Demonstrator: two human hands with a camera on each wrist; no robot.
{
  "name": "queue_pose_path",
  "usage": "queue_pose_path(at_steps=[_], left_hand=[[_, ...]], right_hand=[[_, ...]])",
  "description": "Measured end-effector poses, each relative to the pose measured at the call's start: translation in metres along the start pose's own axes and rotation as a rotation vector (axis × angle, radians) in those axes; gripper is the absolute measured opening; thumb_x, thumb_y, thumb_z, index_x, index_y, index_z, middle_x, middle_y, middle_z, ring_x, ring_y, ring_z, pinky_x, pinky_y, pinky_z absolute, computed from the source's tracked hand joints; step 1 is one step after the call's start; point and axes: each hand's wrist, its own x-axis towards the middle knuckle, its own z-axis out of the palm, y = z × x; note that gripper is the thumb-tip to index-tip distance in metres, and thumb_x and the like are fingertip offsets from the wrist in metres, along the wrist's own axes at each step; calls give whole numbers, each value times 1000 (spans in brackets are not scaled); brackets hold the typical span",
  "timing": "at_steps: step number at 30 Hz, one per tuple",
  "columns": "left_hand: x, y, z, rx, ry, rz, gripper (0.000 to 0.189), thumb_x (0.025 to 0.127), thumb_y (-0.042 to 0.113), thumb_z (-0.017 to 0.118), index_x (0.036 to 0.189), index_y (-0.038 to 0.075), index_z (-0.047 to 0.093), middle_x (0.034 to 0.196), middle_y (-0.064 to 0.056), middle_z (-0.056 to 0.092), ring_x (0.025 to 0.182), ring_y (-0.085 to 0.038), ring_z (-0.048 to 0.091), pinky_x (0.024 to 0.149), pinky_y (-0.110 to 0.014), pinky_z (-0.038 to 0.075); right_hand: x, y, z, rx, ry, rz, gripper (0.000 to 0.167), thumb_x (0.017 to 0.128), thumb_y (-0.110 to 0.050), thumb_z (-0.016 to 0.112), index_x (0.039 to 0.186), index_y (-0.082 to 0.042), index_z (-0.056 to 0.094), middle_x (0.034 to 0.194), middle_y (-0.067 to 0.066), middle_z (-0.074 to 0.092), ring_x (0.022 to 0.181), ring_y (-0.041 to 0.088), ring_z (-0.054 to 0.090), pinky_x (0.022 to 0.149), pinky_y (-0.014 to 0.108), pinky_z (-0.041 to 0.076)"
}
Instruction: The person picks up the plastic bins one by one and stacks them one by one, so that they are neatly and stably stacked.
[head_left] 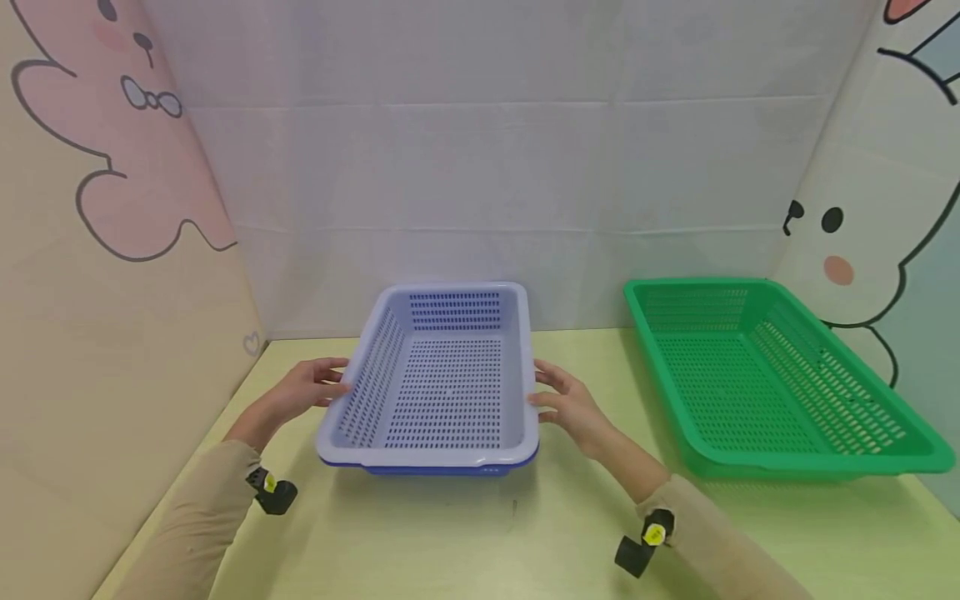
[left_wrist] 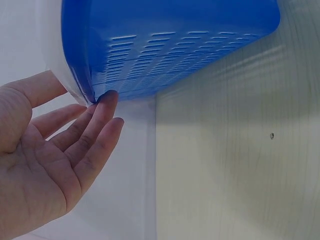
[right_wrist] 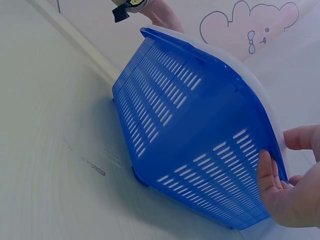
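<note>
A pale lavender-white plastic basket (head_left: pixel 450 392) sits nested inside a blue basket (right_wrist: pixel 200 125) with slotted walls. From above, only a strip of the blue one shows under the front rim. My left hand (head_left: pixel 303 387) holds the left side of the stacked rims. In the left wrist view its thumb (left_wrist: pixel 42 87) lies on the pale rim while fingertips reach beneath the blue edge. On the opposite side my right hand (head_left: pixel 573 412) pinches the rims in the same way, fingers (right_wrist: pixel 266 172) against the blue wall below the lip.
To the right stands a larger green basket (head_left: pixel 675 417) on the light yellow-green table (head_left: pixel 450 542). A white cloth wall (head_left: pixel 487 167) rises behind, and side panels with cartoon animals flank the table.
</note>
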Motion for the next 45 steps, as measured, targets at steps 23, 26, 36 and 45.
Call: queue_pose_path(at_steps=[23,26,36,45], left_hand=[[7,2,9,-34,-1,-11,59,88,14,59,136,-8,31,118,-28,51,92,-24,60,83,-43,49],[8,1,10,-24,6,-17,59,88,16,59,136,-7,32,118,-27,51,92,-24,60,82,-43,49],[8,-2,7,-3,-30,25,57,89,15,57,135,-7,33,117,-26,52,93,-26,60,82,-45,49],[4,13,8,105,-77,4,51,91,11,53,133,-10,33,113,-25,54,94,-29,59,83,-51,46]], right_hand=[[-3,2,-14,-3,-2,-6,65,82,1,54,141,-1,27,137,21,35,92,12,55,72,27,49],[-3,2,-15,-2,-7,-6,65,82,0,54,141,-1,27,137,21,35,92,12,55,72,27,49],[-3,3,-16,16,-21,-8,67,81,0,55,141,-1,25,134,25,39,85,11,58,69,27,50],[-4,6,-11,14,40,-19,62,80,1,55,138,2,32,131,26,42,84,9,59,70,27,51]])
